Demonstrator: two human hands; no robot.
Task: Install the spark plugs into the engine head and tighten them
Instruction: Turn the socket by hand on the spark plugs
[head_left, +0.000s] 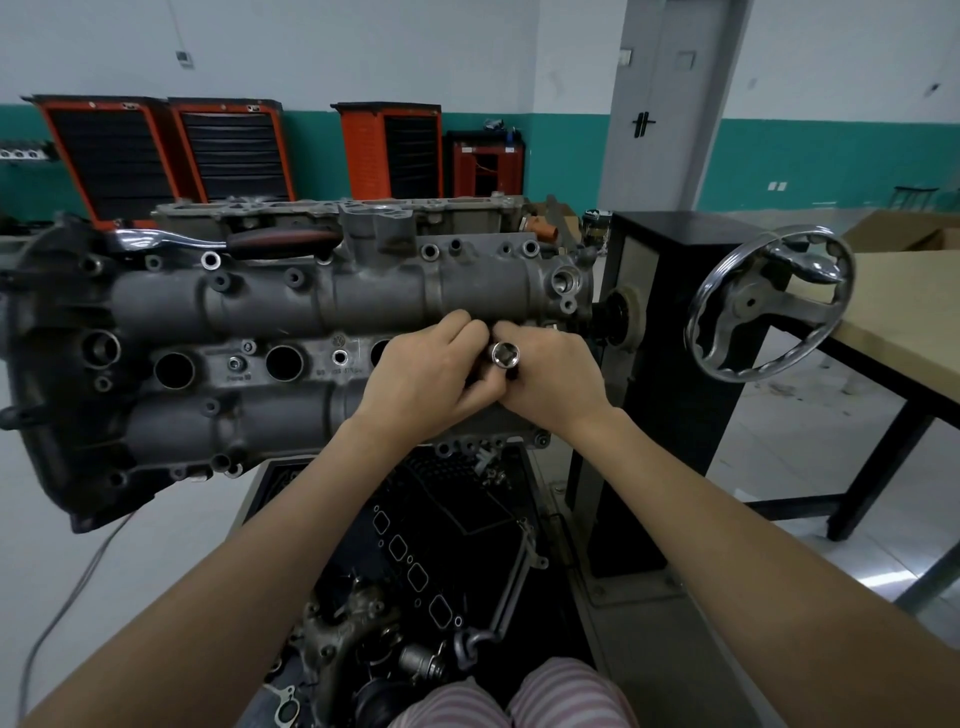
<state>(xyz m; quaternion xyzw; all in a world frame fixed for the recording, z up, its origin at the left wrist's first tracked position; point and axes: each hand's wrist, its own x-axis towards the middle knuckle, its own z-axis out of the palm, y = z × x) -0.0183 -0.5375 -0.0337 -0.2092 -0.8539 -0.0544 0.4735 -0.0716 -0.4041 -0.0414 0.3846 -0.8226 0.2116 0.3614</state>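
The grey engine head (270, 306) is mounted on a stand, with a row of round spark plug wells (284, 362) along its middle. Over the rightmost well, my left hand (426, 374) and my right hand (550, 379) meet, fingers curled around a chrome spark plug socket (505, 356) whose open end faces up towards me. The lower part of the socket and any spark plug under it are hidden by my fingers. A ratchet with a red-black handle (270, 240) lies on top of the head at the back.
A chrome handwheel (769, 304) on the black stand column (670, 322) sits right of the head. A wooden table (904, 312) stands at the far right. Loose engine parts fill the tray (436, 571) below. Orange tool cabinets (228, 150) line the back wall.
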